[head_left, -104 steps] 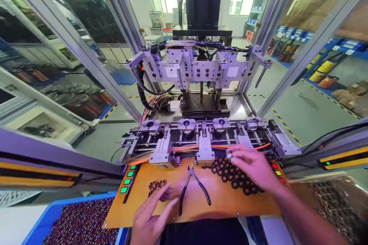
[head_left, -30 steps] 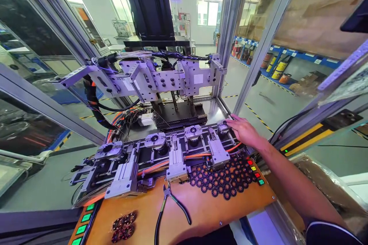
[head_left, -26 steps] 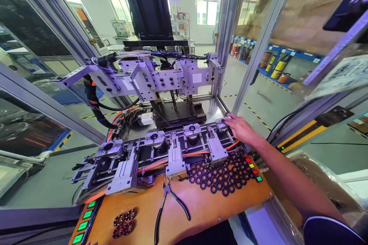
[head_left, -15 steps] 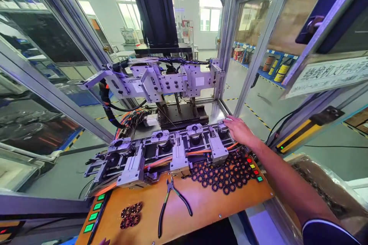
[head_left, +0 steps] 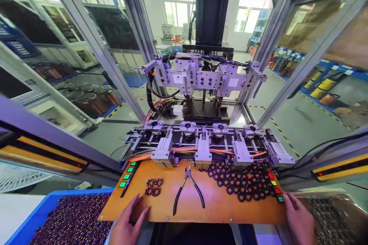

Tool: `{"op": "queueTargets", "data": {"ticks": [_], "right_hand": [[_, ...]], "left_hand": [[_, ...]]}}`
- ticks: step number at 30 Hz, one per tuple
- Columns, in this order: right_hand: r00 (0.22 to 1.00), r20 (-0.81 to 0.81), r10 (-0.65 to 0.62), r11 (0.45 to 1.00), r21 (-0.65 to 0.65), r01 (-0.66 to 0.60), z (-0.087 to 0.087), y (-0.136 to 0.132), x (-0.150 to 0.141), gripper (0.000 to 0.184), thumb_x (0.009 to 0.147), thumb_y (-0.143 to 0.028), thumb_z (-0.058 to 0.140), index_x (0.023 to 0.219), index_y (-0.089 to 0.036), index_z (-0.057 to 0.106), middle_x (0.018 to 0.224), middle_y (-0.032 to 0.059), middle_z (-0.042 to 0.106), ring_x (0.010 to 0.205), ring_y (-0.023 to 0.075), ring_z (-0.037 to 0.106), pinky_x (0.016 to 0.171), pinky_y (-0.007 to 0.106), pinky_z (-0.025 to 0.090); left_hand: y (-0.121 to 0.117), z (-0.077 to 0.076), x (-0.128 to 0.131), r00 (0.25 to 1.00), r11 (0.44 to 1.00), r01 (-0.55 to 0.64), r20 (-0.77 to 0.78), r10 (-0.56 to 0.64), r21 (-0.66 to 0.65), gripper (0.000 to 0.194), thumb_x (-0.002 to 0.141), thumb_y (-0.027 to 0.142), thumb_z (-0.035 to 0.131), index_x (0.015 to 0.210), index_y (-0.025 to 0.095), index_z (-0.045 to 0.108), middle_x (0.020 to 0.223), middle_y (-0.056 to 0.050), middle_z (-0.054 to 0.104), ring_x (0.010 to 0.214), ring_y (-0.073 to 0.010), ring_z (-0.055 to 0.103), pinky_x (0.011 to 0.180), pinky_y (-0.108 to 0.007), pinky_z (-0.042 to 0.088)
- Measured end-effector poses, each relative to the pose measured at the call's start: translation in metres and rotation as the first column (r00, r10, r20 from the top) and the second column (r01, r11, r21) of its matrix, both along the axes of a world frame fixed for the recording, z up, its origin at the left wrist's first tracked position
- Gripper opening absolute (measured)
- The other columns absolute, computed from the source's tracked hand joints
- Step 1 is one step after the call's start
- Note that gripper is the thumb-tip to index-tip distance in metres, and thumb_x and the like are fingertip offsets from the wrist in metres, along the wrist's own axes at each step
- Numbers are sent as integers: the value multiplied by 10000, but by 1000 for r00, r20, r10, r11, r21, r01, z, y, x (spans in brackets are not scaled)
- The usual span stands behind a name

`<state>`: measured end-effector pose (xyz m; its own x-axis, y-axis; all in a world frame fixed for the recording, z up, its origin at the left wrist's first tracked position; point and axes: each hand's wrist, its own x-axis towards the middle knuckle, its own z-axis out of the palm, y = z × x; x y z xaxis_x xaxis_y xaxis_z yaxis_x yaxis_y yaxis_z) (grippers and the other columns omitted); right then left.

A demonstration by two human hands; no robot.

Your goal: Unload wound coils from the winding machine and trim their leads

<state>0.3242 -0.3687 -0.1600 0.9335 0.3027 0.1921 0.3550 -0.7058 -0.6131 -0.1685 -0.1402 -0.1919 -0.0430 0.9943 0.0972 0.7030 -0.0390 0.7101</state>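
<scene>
My left hand (head_left: 126,222) rests over the front left of the orange-brown board (head_left: 218,206), thumb and fingers apart and holding nothing. Just beyond it lies a small group of copper-wound ring cores (head_left: 153,187). My right hand (head_left: 300,216) is at the board's right edge with its fingers stretched out. Its fingertips are beside the green button (head_left: 281,199); whether they touch it I cannot tell. Diagonal cutters (head_left: 188,189) with black handles lie spread in the middle. Many black ring cores (head_left: 241,183) cover the right side. Clamping fixtures (head_left: 188,127) along the machine have black rings in them.
A blue bin (head_left: 48,206) full of wound cores stands at left, and a plastic-lined box (head_left: 330,214) of small parts at right. Grey cylinders (head_left: 203,149) and orange tubes border the board. Yellow sensor bars (head_left: 339,166) flank both sides, and a white plate head (head_left: 201,76) hangs behind.
My right hand has left the rightmost fixture and come back to the board's right edge. My left hand has come further into view. The view has swung back to centre.
</scene>
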Motion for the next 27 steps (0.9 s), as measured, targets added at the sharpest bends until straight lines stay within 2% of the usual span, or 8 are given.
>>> {"op": "queueTargets", "data": {"ticks": [2,5,9,13,17,21,23,27], "right_hand": [[991,-132,-14,999,-41,9,-10,-4,8,349,656,-596,531,584,-286,673,652,134,716,639,409,691,539,515,569],[969,-245,-43,996,-81,24,-15,-5,17,361,589,-638,560,584,-295,673,717,134,736,729,431,698,609,531,572],[954,-295,-61,992,-124,26,-17,-6,19,427,568,-686,553,638,-287,685,756,122,745,799,425,697,666,508,563],[952,-300,-63,985,-169,12,-16,-3,22,454,582,-609,526,712,-218,717,819,138,750,855,404,690,724,457,545],[945,-305,-118,966,-257,38,-14,5,25,443,746,-550,498,735,-170,727,757,147,722,821,359,681,701,407,512],[934,-270,-234,938,-314,144,-18,13,19,416,969,-493,462,890,-151,685,793,68,688,750,194,646,773,350,501],[932,-247,-264,933,-310,182,-21,14,13,405,1008,-483,443,929,-151,662,835,44,676,758,155,630,801,336,500],[932,-221,-288,930,-295,218,-20,13,5,416,1020,-495,426,985,-151,657,878,39,661,798,163,628,799,338,510]], "left_hand": [[3,2,8,999,999,35,13,-35,12,579,668,552,618,1113,184,658,1071,-106,783,1038,-340,720,963,-462,563],[7,3,16,998,997,60,31,-62,39,532,713,509,602,1117,168,658,1066,-123,773,1031,-328,716,953,-462,562],[11,-1,19,996,996,66,53,-69,61,523,743,497,597,1150,172,647,1077,-121,762,1041,-320,702,967,-477,542],[13,-6,24,995,996,51,78,-56,75,598,752,503,579,1238,155,592,1119,-134,747,1070,-323,679,992,-505,513],[16,-5,28,995,996,42,84,-49,84,586,745,521,568,1202,155,604,1081,-134,755,1059,-329,675,994,-511,502],[16,2,31,997,997,20,77,-25,71,580,688,568,577,1103,167,630,971,-127,754,985,-340,687,960,-510,511],[16,8,31,997,1000,-16,72,14,26,636,642,598,588,1104,162,623,929,-118,736,931,-344,691,920,-508,523],[15,25,29,989,990,-95,99,106,-108,721,557,631,617,1115,173,601,857,-79,696,868,-346,691,868,-506,539]]}}
